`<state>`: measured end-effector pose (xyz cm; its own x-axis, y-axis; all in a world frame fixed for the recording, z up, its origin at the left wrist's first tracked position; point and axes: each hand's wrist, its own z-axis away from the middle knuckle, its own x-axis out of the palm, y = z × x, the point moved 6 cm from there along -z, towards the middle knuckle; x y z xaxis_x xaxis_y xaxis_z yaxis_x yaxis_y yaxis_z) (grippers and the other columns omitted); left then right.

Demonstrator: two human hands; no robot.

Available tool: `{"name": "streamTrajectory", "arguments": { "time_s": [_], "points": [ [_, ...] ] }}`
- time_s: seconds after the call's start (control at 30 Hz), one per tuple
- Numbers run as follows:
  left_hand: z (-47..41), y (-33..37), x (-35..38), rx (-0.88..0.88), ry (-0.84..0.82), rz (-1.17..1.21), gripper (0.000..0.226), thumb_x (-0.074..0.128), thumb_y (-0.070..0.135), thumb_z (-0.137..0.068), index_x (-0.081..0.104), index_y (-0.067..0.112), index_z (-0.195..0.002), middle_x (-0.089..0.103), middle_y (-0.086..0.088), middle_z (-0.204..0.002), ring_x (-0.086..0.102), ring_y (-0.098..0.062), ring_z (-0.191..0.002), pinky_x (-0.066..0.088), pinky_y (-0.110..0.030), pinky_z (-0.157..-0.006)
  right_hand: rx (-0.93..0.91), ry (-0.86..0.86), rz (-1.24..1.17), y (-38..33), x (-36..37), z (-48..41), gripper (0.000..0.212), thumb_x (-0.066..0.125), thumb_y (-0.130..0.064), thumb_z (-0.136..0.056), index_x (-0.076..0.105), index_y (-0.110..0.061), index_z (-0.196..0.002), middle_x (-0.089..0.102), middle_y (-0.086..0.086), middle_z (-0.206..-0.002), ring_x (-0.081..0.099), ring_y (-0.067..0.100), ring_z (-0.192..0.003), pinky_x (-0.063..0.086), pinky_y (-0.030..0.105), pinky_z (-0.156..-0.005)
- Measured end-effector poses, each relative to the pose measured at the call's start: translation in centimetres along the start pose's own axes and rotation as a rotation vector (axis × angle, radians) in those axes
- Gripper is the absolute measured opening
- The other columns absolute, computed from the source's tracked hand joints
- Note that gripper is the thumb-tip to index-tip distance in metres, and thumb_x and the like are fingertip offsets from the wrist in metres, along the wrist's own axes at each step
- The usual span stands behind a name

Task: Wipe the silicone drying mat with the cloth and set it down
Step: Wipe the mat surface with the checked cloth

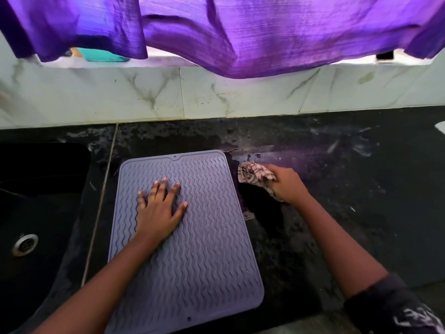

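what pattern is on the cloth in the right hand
Brown stripes on a pale ground; the cloth shows best in the head view.

Left hand flat on mat; right hand grips cloth beside mat

The desk right of the mat lies open toward its right edge; the sink drops away left; a curtain overhangs the back edge.
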<state>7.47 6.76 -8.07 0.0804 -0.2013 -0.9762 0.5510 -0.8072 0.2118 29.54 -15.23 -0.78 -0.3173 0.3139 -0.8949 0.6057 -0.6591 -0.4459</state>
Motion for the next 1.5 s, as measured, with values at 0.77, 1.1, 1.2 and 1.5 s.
{"name": "streamTrajectory", "arguments": {
  "time_s": [0.77, 1.1, 1.2, 1.5],
  "points": [
    [-1.8, 6.4, -3.5, -0.563, 0.205, 2.024, 0.027, 0.052, 0.01, -0.093, 0.063, 0.003, -0.117, 0.07, -0.014, -0.107, 0.067, -0.022, -0.095, 0.058, -0.034, -0.078, 0.272, 0.035, -0.844, -12.6, 0.8, 0.2, 0.012, 0.055, -0.03, -0.091, 0.064, -0.026, -0.084, 0.069, -0.002, -0.089, 0.064, 0.017, -0.087, 0.053, 0.038, -0.081],
    [0.3, 7.4, -4.6, -0.361, -0.38, 2.114, 0.087, 0.028, 0.078, -0.077, 0.053, 0.014, -0.13, 0.062, -0.017, -0.126, 0.064, -0.026, -0.088, 0.052, -0.039, -0.074, 0.134, -0.19, -1.081, -11.4, 7.6, 2.7, 0.067, 0.08, -0.015, -0.067, 0.049, -0.02, -0.127, 0.067, 0.002, -0.112, 0.063, 0.016, -0.103, 0.053, 0.026, -0.083],
    [-1.5, 5.3, -4.8, -0.275, -0.33, 1.742, 0.064, 0.03, 0.064, -0.089, 0.056, 0.018, -0.126, 0.066, -0.013, -0.121, 0.064, -0.029, -0.107, 0.054, -0.044, -0.081, 0.223, -0.039, -0.896, -9.5, 4.7, 1.8, 0.028, 0.071, -0.01, -0.077, 0.064, -0.026, -0.099, 0.071, -0.004, -0.094, 0.066, 0.019, -0.092, 0.055, 0.031, -0.076],
    [-8.8, 1.1, -1.0, -0.093, -0.037, 0.062, 0.061, 0.024, 0.054, -0.097, 0.014, 0.029, -0.151, 0.007, -0.005, -0.161, 0.001, -0.026, -0.148, -0.002, -0.048, -0.116, -0.076, 0.086, 0.117, -11.0, 5.5, -7.3, 0.058, 0.056, -0.026, -0.089, 0.031, -0.027, -0.142, 0.035, 0.007, -0.149, 0.027, 0.029, -0.139, 0.027, 0.053, -0.11]
  ]
}}
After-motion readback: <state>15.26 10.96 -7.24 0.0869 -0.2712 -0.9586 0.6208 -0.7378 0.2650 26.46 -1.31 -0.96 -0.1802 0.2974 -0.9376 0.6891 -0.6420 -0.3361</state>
